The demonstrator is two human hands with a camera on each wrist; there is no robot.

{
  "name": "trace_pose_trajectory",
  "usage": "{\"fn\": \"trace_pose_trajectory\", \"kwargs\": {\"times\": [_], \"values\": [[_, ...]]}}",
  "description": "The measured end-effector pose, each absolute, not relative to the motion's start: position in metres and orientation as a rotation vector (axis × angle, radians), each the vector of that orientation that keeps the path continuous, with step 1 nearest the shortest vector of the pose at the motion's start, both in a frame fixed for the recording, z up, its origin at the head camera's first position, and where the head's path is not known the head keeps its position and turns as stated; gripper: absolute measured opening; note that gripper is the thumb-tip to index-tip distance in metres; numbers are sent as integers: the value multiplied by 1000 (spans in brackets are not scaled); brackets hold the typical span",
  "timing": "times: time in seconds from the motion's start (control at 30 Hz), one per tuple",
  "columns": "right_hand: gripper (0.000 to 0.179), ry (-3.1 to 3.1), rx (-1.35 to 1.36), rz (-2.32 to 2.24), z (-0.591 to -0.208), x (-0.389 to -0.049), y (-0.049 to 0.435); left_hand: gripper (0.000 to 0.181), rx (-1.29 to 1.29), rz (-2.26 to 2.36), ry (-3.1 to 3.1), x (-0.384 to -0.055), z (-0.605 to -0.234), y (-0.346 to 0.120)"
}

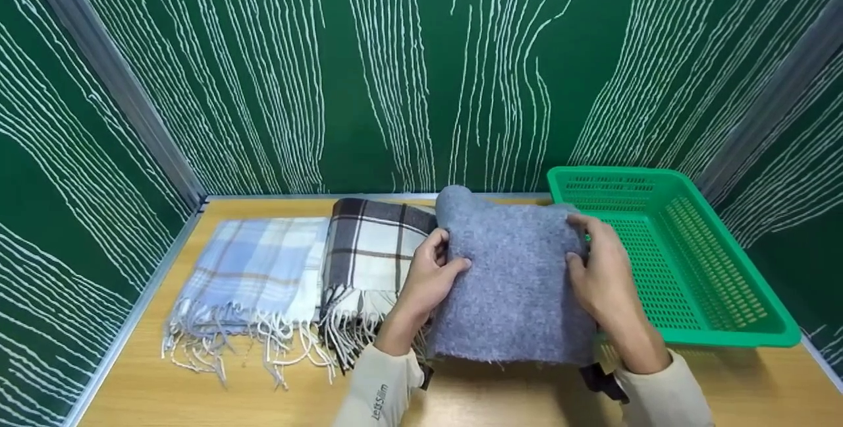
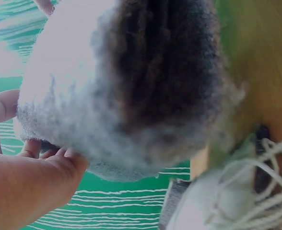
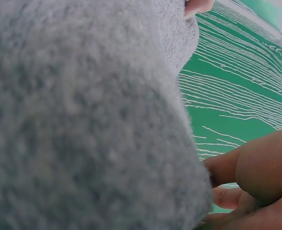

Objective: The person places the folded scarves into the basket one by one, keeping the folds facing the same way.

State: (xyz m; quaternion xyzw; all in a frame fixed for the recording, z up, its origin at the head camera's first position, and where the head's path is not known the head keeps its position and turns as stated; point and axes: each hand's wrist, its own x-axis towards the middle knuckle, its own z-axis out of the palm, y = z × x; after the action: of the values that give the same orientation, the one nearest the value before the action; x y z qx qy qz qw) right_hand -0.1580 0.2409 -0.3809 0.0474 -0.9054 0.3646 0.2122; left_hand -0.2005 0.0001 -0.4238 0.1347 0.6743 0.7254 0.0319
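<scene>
A folded grey woollen scarf (image 1: 514,282) is held up off the table, its lower edge slightly frayed. My left hand (image 1: 431,282) grips its left side, thumb on the front and fingers curled behind. On the opposite side my right hand (image 1: 604,275) pinches the edge between thumb and fingers. The left wrist view shows the scarf's folded layers (image 2: 165,62) from below, blurred, beside the left hand (image 2: 40,179). In the right wrist view the grey cloth (image 3: 83,120) fills most of the picture, with the right hand (image 3: 261,177) at its edge.
A folded black-and-white plaid scarf (image 1: 369,242) with fringe lies left of the hands, partly behind the left one. Farther left lies a pale blue plaid scarf (image 1: 250,262), fringe toward me. A green plastic basket (image 1: 744,269) stands on the right, partly behind the right hand. Green walls enclose the table.
</scene>
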Motion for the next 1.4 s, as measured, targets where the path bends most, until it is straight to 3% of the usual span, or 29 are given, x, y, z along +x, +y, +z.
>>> {"fn": "trace_pose_trajectory", "kwargs": {"times": [1.4], "values": [[52, -2435, 96, 971, -328, -150, 274, 30, 655, 2318, 2029, -201, -376, 31]]}}
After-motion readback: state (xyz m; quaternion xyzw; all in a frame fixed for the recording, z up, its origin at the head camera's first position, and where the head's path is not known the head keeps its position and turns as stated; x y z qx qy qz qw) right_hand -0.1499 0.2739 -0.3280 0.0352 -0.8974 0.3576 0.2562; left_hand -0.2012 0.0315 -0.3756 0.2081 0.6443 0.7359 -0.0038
